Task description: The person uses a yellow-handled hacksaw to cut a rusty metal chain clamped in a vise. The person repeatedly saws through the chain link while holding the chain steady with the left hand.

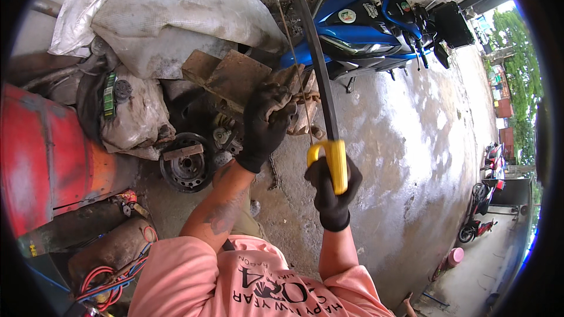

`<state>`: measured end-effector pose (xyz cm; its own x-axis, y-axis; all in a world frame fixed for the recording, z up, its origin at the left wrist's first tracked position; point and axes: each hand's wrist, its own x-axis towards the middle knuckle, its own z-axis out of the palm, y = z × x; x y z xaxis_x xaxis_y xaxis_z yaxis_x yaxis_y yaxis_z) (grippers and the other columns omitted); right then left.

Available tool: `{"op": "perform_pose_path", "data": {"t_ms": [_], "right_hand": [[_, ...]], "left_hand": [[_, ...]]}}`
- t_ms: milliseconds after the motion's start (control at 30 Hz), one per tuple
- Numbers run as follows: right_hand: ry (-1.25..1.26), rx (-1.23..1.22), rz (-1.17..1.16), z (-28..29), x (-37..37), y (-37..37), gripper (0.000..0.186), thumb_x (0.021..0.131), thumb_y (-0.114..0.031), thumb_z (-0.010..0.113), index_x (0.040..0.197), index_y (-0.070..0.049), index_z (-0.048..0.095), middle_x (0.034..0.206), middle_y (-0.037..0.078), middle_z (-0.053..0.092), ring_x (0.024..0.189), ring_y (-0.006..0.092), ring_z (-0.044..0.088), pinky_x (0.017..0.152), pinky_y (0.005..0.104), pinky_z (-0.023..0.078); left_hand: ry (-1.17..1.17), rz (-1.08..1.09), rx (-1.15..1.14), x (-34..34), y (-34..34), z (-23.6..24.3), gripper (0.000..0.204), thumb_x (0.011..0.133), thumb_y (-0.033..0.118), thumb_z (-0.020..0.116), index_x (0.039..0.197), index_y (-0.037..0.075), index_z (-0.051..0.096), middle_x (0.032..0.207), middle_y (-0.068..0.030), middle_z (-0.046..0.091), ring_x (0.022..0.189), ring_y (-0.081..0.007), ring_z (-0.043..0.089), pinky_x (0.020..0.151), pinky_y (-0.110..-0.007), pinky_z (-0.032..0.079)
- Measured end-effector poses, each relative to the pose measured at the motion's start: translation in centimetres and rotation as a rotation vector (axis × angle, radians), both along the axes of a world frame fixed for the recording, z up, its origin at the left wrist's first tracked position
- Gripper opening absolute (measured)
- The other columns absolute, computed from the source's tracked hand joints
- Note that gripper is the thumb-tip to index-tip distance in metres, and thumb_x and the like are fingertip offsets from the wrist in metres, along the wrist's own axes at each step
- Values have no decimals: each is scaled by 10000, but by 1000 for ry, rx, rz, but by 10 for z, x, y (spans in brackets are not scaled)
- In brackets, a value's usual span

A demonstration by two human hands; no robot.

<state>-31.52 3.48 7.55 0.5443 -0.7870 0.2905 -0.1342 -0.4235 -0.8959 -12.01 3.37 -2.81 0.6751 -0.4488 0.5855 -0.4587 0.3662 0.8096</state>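
My right hand [333, 194], in a black glove, is wrapped round the yellow handle of a hacksaw [317, 58]. Its black bowed frame reaches up and away from me, and the thin blade runs along the frame's left side. The blade crosses a short rusty metal piece [306, 97]. My left hand [267, 120], also black-gloved, is closed round the left end of that piece; the fingers partly hide it. Behind and beneath the left hand stands a rusty, blocky metal support [238, 76], which looks like a vise.
A blue scooter [358, 29] stands beyond the saw's tip. To my left are a black wheel rim [187, 164], a dirty sack [138, 108], a red drum [44, 158] and coiled hoses [103, 287]. A grey sheet [188, 17] covers things at the back. Wet concrete floor [405, 158] spreads right.
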Motion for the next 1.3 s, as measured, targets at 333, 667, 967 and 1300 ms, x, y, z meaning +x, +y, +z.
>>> {"op": "perform_pose_path", "data": {"t_ms": [333, 667, 967, 1300], "right_hand": [[80, 236, -128, 25, -71, 79, 134, 884, -99, 668, 792, -4, 693, 679, 69, 646, 631, 163, 662, 599, 321, 531], [86, 79, -53, 4, -60, 66, 127, 877, -77, 652, 768, -22, 685, 683, 87, 657, 627, 172, 671, 614, 318, 542], [-165, 100, -83, -13, 18, -7, 80, 913, -64, 648, 943, 9, 664, 739, 78, 660, 619, 172, 627, 582, 312, 500], [90, 173, -91, 17, -58, 63, 78, 834, -57, 662, 780, -3, 676, 678, 87, 653, 614, 173, 659, 600, 310, 530]], "left_hand": [[36, 3, -46, 3, 3, -9, 218, 868, 101, 836, 1035, 44, 706, 1128, -117, 702, 1143, -328, 653, 1010, -449, 498], [-90, 0, -70, 4, 7, -2, 206, 881, 51, 822, 985, 51, 645, 1105, -99, 703, 1120, -285, 658, 1035, -435, 492], [-95, 31, 22, 2, 2, 6, 200, 901, 84, 818, 1005, 35, 655, 1114, -115, 702, 1107, -281, 665, 1072, -423, 480], [-84, 29, -49, 6, 6, -3, 197, 895, 73, 816, 971, 52, 635, 1122, -104, 707, 1112, -279, 665, 1097, -443, 463]]}}
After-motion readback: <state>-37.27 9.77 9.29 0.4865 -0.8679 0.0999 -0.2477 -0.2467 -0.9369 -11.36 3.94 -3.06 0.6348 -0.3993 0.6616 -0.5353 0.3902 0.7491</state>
